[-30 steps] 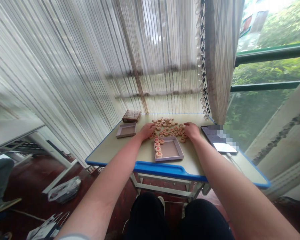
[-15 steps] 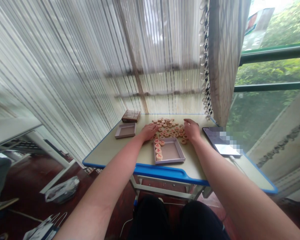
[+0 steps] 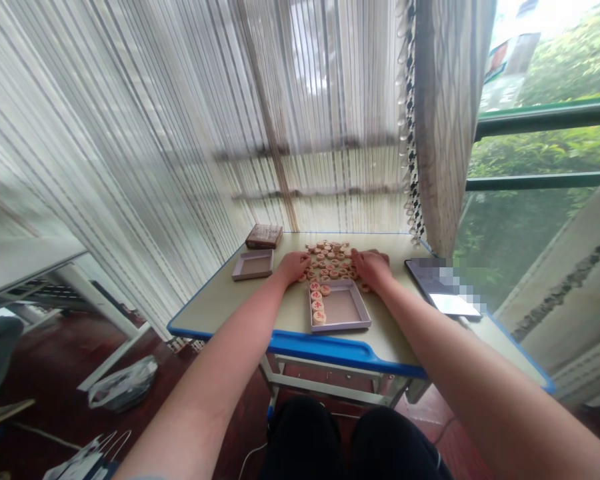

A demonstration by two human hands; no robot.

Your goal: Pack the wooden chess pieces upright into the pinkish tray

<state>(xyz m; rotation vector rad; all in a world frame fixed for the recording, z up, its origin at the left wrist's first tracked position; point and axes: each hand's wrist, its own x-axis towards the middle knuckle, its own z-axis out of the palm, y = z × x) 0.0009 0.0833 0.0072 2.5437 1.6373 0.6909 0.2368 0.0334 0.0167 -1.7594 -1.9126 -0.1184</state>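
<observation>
Round wooden Chinese chess pieces (image 3: 325,255) with carved characters lie in a loose heap on the table. My left hand (image 3: 293,266) is at the heap's left edge, its fingers curled in against the pieces. From the right, my right hand (image 3: 373,269) reaches over the heap with bent fingers, its tips among the pieces. Whatever either hand's fingertips grip is too small or hidden to make out. Just nearer to me sits a shallow open box (image 3: 341,326). Several pieces with red characters (image 3: 318,306) form a column along its left side, and another red piece (image 3: 325,290) lies beside the top one.
A second shallow box part (image 3: 253,274) and a brown closed box (image 3: 264,235) stand at the table's back left. On the right lies a phone or tablet (image 3: 443,287) with a cable. The table (image 3: 215,293) has a blue edge; curtains (image 3: 325,160) hang behind it.
My right hand has moved left, in over the heap. The fingers of my left hand have curled in more. The pieces between my hands sit closer together.
</observation>
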